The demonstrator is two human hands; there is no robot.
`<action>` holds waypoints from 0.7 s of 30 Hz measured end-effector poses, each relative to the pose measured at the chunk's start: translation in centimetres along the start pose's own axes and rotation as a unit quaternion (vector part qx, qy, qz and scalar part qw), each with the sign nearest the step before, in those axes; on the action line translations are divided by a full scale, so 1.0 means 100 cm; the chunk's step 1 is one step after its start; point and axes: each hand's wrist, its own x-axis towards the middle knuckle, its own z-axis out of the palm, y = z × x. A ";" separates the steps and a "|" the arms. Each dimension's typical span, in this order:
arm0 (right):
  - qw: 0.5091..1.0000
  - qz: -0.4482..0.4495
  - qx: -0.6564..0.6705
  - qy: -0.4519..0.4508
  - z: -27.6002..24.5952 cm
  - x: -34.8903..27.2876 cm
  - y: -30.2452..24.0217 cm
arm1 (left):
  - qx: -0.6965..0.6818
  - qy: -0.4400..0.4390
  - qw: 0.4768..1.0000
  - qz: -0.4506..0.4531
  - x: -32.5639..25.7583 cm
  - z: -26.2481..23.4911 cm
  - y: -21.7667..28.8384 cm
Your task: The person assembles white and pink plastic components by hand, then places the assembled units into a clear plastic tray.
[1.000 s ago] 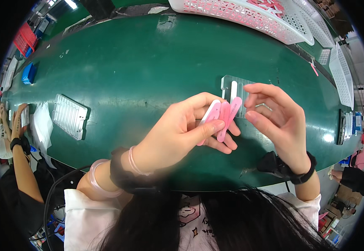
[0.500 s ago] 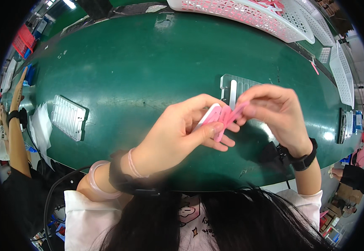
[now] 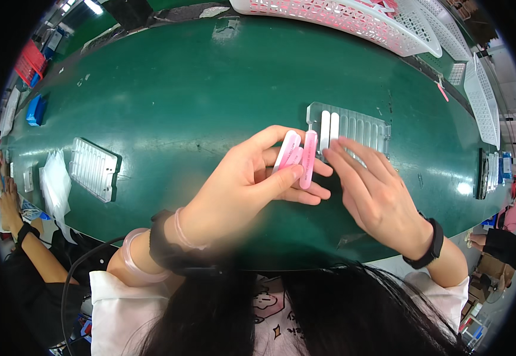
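My left hand [image 3: 258,166] is closed around a small fan of flat, round-ended pink-and-white nail files [image 3: 308,160], pinned under the thumb. To its right, a clear plastic slotted tray [image 3: 361,130] lies on the table. Two white strips, which look like nail files [image 3: 326,127], sit side by side in its leftmost slots. My right hand [image 3: 376,196] reaches over the tray's near edge, its fingers together and the fingertips at the lower end of the second white strip. The fingers partly hide that end and the tray's near side.
Another clear slotted tray [image 3: 95,169] lies at the left, beside a white plastic bag [image 3: 55,184]. A white perforated basket [image 3: 341,21] with pink pieces stands at the far edge. A pink strip [image 3: 443,92] lies far right. Another person's arm [image 3: 41,255] is at the left rim.
My right hand has moved from the left hand's fan down to the tray. A second white strip now lies beside the first. The other person's arm at left has moved nearer.
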 end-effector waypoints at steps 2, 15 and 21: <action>0.998 0.021 0.063 -0.020 -0.005 -0.006 -0.001 | -0.008 -0.031 1.000 0.001 0.000 0.000 0.000; 0.642 0.276 0.715 0.031 -0.016 0.021 0.031 | -0.017 -0.050 0.997 -0.056 0.000 0.004 0.005; 0.959 0.177 0.212 0.066 -0.021 0.028 0.043 | -0.008 -0.011 0.997 -0.082 -0.001 0.002 0.006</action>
